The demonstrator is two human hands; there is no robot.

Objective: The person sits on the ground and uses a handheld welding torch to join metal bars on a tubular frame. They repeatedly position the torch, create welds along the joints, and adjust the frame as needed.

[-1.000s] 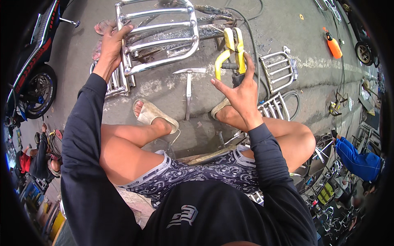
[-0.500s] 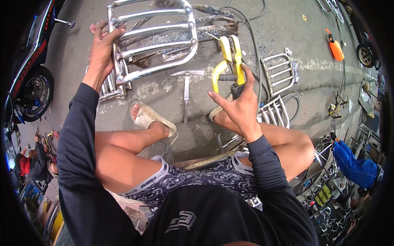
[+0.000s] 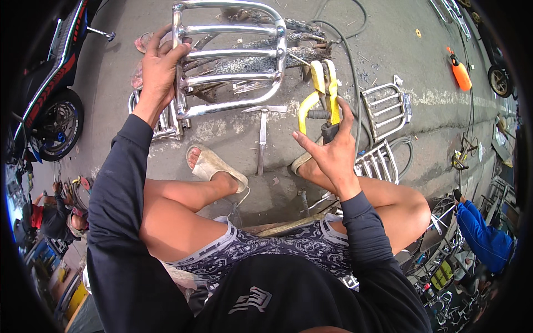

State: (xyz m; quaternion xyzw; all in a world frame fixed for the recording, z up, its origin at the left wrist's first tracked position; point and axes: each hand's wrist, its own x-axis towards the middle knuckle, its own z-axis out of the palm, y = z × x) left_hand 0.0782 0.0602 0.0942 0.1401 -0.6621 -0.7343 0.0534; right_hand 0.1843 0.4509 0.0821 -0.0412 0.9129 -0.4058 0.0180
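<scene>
Chrome rack (image 3: 233, 54) extends rightward from the clasping left fingers (image 3: 157, 41).

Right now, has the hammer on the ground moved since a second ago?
No. The whole view shifted, but the hammer keeps its place relative to the orange bottle, with no clear drift any way.
</scene>
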